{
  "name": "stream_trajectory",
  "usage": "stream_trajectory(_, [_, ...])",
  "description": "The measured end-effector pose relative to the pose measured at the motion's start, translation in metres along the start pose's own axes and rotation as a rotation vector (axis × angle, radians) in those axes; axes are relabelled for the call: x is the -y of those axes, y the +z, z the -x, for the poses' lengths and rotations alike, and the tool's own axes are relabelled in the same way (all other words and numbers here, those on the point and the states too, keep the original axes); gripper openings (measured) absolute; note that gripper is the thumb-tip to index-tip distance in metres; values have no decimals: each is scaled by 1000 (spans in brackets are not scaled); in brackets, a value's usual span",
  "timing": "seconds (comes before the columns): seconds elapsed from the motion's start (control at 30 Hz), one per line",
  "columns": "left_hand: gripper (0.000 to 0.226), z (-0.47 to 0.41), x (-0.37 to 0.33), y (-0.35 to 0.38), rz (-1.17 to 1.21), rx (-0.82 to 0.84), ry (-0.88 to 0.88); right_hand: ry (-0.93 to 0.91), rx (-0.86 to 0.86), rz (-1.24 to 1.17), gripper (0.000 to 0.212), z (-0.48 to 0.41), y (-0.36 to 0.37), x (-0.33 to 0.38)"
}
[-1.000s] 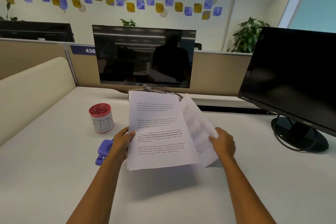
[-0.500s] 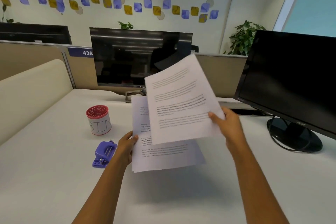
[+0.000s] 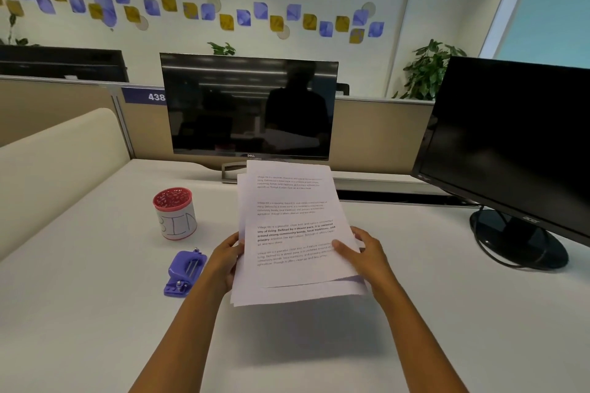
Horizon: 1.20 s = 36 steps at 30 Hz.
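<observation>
Near sheets (image 3: 289, 201) in left hand (image 3: 225, 262) and right hand (image 3: 367, 254), cup (image 3: 177, 223) holds something red (image 3: 172, 198)

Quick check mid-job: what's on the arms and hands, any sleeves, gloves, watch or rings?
Both arms are bare up to the frame's edge: no sleeve shows. The left hand and right hand wear no gloves, and neither wrist carries a watch or band. No ring shows on the visible fingers; some are hidden behind the papers.

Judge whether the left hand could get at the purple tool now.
Probably yes: the purple tool lies on the desk just beside the left hand, nothing between them. But that hand grips the sheets, so it must let go first.
</observation>
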<state>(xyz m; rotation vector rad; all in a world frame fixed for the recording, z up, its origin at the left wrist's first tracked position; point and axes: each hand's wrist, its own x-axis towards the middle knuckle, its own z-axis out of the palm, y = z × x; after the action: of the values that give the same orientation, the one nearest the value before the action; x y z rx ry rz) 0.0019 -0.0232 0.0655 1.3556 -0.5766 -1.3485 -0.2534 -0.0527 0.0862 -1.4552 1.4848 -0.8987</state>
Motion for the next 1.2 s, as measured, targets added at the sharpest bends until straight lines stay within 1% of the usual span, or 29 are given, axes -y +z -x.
stream_trajectory(0.03, [14, 0, 1, -1, -4, 23, -6, 56, 12, -116, 64, -2, -3, -1])
stream_trajectory(0.07, [14, 0, 1, -1, -12, 48, -9, 114, 54, -253, 62, -5, -6, -3])
stream_trajectory(0.13, [14, -1, 2, -2, -35, 92, -8, 199, 204, -457, 48, -8, -11, -6])
stream_trajectory(0.2, [17, 1, 5, 2, -52, 141, 0, 223, 329, -542, 33, -8, -9, -12])
stream_trajectory(0.23, [19, 2, 7, 5, -71, 154, 11, 225, 355, -558, 31, -8, -7, -16])
stream_trajectory(0.3, [26, 3, 13, 10, -80, 123, 37, 216, 362, -519, 39, -12, 0, -26])
stream_trajectory(0.37, [34, 6, 17, 14, -54, 97, 6, 183, 350, -405, 50, -13, 6, -34])
stream_trajectory(0.43, [35, 4, 22, 17, -100, 126, 6, 150, 324, -273, 54, -15, 10, -38])
stream_trajectory(0.47, [36, 3, 25, 19, -162, 122, 25, 140, 306, -227, 54, -16, 12, -40])
stream_trajectory(0.53, [46, -1, 29, 20, -289, 75, 80, 116, 249, -162, 50, -17, 16, -39])
stream_trajectory(0.6, [50, -2, 30, 25, -327, 47, 172, 46, 172, -123, 46, -16, 17, -33])
stream_trajectory(0.67, [47, 2, 19, 33, -295, -4, 314, -62, 74, -147, 42, -13, 15, -18])
stream_trajectory(0.73, [47, 7, 3, 41, -209, -12, 460, -159, -13, -227, 40, -11, 11, -1])
stream_trajectory(0.83, [49, 16, -23, 52, -113, -25, 585, -249, -73, -336, 39, -10, 7, 20])
stream_trajectory(0.93, [48, 20, -33, 52, -81, -39, 607, -274, -56, -406, 36, -6, 3, 26])
stream_trajectory(1.0, [45, 22, -31, 49, -88, -24, 600, -261, -33, -425, 25, -3, 1, 23])
stream_trajectory(1.07, [36, 24, -27, 47, -88, -5, 595, -236, -7, -437, 16, 0, 1, 19])
stream_trajectory(1.13, [25, 27, -28, 49, -63, 16, 600, -231, -6, -456, 13, 2, 2, 19])
stream_trajectory(1.2, [20, 31, -35, 53, -38, 32, 615, -244, -37, -466, 12, 3, 2, 24])
